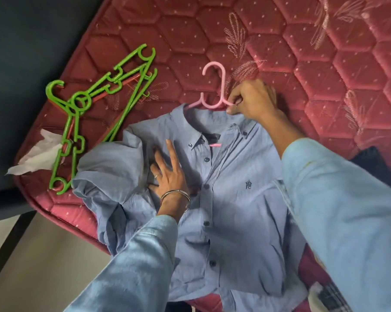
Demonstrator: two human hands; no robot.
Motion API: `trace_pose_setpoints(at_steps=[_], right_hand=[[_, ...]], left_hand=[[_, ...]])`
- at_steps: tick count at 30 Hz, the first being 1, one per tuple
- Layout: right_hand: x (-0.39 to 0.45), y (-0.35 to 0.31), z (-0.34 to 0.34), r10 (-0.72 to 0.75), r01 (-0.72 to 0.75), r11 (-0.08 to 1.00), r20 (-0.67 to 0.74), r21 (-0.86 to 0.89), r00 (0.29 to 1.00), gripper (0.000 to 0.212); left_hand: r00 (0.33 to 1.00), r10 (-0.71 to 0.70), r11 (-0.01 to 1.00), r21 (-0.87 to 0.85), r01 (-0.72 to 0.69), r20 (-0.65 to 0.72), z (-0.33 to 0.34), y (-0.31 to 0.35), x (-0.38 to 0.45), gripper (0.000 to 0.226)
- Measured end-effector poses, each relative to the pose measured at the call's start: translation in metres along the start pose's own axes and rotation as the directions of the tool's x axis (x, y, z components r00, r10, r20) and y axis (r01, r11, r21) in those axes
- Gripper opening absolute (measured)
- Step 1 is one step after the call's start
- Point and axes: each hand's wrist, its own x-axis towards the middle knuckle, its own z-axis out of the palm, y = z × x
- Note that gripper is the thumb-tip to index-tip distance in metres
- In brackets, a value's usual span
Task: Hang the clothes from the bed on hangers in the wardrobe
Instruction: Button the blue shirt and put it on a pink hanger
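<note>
Threading pink hanger (212, 95) into blue shirt (223, 188): right hand (250, 100) fingers pinch hanger, left hand (167, 172) flat, fingers spread. Next: seat left-side shoulder.

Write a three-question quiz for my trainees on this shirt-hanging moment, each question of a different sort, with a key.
1. True or false: the right hand grips the pink hanger.
2. Where does the left hand lie? A) on the green hangers B) flat on the blue shirt C) on the white paper
3. Fill in: the pink hanger's hook pokes out at the shirt's ____.

Key: 1 true. 2 B. 3 collar; a bit of pink also shows inside the open neck, so the hanger is partly within the shirt, which lies on the red mattress.
</note>
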Motion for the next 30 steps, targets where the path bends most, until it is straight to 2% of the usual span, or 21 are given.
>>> trace_pose_setpoints(at_steps=[1,3,5,6,7,9,10,11,13,14,16,19,22,25,28,30], right_hand=[[-0.004,0.003,0.005,0.003,0.003,0.992,-0.046,0.126,0.999,0.028],[-0.018,0.011,0.013,0.070,0.019,0.937,-0.242,0.349,0.968,0.024],[-0.040,0.017,0.020,0.209,0.012,0.901,-0.457,0.434,0.865,0.021],[-0.055,0.017,0.024,0.269,0.010,0.882,-0.521,0.471,0.810,0.022],[-0.072,0.014,0.030,0.318,0.003,0.859,-0.539,0.512,0.780,0.025],[-0.107,-0.001,0.046,0.372,-0.062,0.825,-0.458,0.561,0.807,0.035],[-0.123,-0.012,0.056,0.376,-0.117,0.823,-0.380,0.555,0.845,0.039],[-0.136,-0.022,0.066,0.370,-0.173,0.835,-0.300,0.523,0.879,0.042],[-0.152,-0.038,0.084,0.367,-0.278,0.876,-0.170,0.393,0.915,0.046],[-0.155,-0.043,0.091,0.372,-0.320,0.898,-0.132,0.301,0.919,0.049],[-0.156,-0.047,0.100,0.393,-0.377,0.914,-0.097,0.150,0.914,0.051],[-0.159,-0.051,0.101,0.431,-0.424,0.901,-0.080,0.090,0.899,0.036],[-0.164,-0.048,0.100,0.438,-0.414,0.891,-0.117,0.187,0.891,0.023],[-0.174,-0.043,0.103,0.407,-0.332,0.878,-0.172,0.346,0.897,0.018],[-0.180,-0.042,0.104,0.389,-0.286,0.879,-0.226,0.382,0.893,0.032],[-0.180,-0.042,0.104,0.348,-0.230,0.888,-0.256,0.398,0.902,0.040]], left_hand=[[1.000,-0.002,1.000,0.009,0.002,0.008,-0.002,0.001,0.001,0.104],[0.998,0.001,1.000,-0.001,-0.001,0.057,-0.010,0.003,0.005,0.106],[0.993,0.012,0.999,-0.039,-0.007,0.114,-0.018,0.006,0.006,0.124],[0.994,-0.005,0.996,-0.086,0.014,0.109,-0.022,0.007,0.006,0.130],[0.997,-0.037,0.989,-0.143,0.047,0.072,-0.028,0.009,0.006,0.128],[0.995,-0.057,0.981,-0.188,0.041,-0.084,-0.036,0.011,0.005,0.100],[0.980,0.008,0.988,-0.148,-0.038,-0.197,-0.039,0.010,0.005,0.084],[0.947,0.119,0.983,-0.100,-0.155,-0.299,-0.042,0.008,0.006,0.069],[0.827,0.388,0.905,0.000,-0.425,-0.406,-0.043,0.006,0.016,0.047],[0.762,0.512,0.842,0.058,-0.536,-0.396,-0.043,0.007,0.022,0.040],[0.666,0.680,0.727,0.161,-0.668,-0.306,-0.042,0.011,0.032,0.034],[0.587,0.789,0.613,0.305,-0.729,-0.182,-0.037,0.017,0.042,0.036],[0.544,0.830,0.549,0.351,-0.759,-0.121,-0.033,0.019,0.045,0.027],[0.528,0.842,0.531,0.351,-0.771,-0.115,-0.032,0.024,0.045,0.011],[0.527,0.844,0.527,0.333,-0.782,-0.096,-0.032,0.028,0.047,0.014],[0.540,0.836,0.545,0.248,-0.801,-0.093,-0.036,0.031,0.050,0.013]])
